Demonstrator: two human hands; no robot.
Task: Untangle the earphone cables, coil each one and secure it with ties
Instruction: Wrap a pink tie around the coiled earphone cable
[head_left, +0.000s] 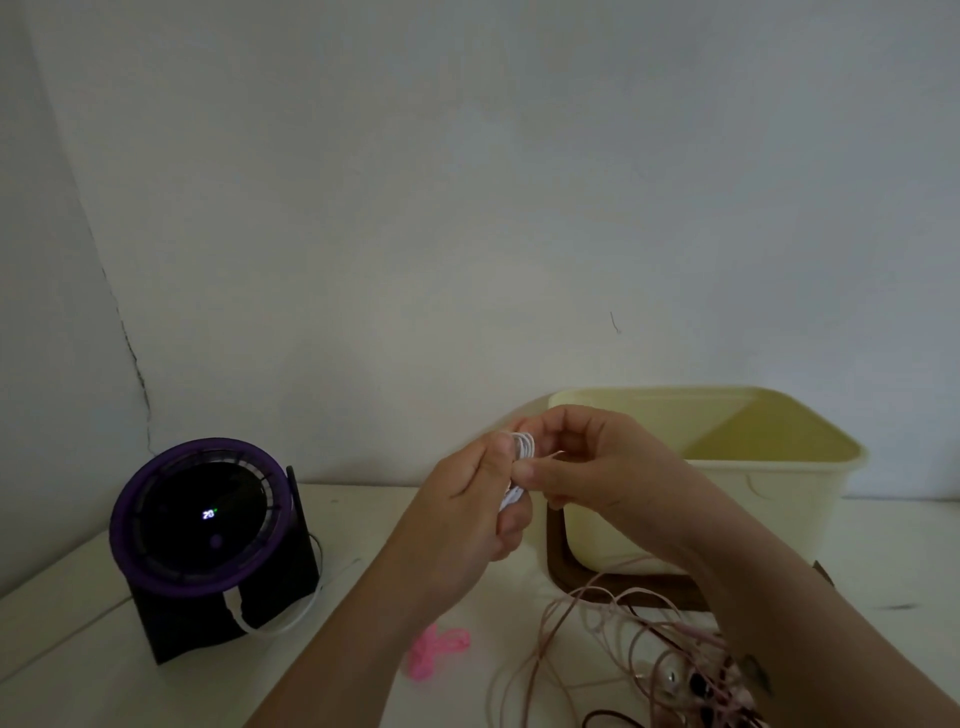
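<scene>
White coil (522, 448) at frame centre, pinched between left hand (467, 517) and right hand (587, 465), pink ties (437, 650) below, tangled pink cables (675, 670) lower right, cream bin (779, 501) right, bottom unseen

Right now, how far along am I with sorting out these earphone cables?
No tied coil is visible yet. In hand: one white cable, looped into a coil, pinched between your left hand and right hand. Left to do: tie it with the pink ties lying on the table, then untangle and coil the pink and dark cables heaped at near right.
</scene>
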